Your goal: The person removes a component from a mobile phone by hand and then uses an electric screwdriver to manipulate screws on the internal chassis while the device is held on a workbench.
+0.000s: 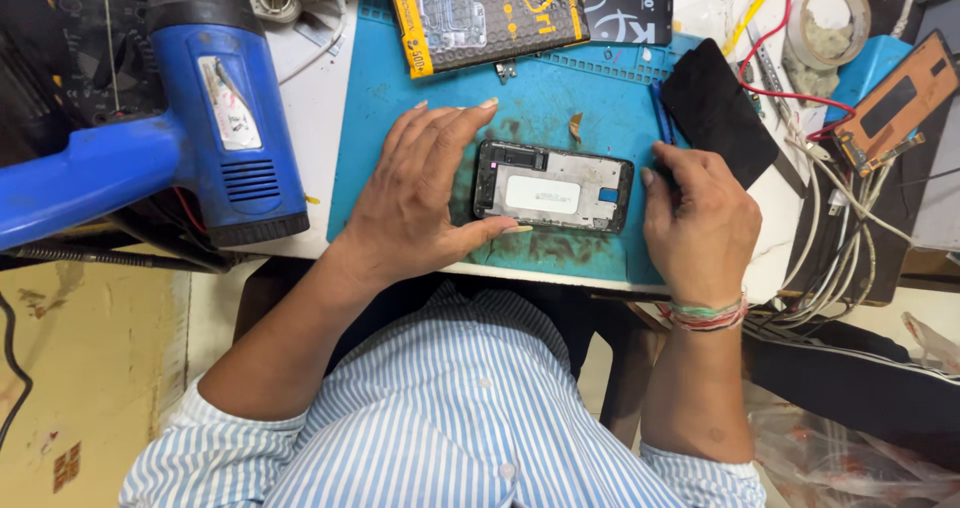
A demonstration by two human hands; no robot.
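Striped shirt (450,418); hands (415,193) flank opened phone (553,186)

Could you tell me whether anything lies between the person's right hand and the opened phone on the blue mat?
Nothing visible does. The right hand sits at the right end of the opened phone, its fingertips at the frame's edge. The left hand grips the other end. The black panel lies beyond the right hand, not between.
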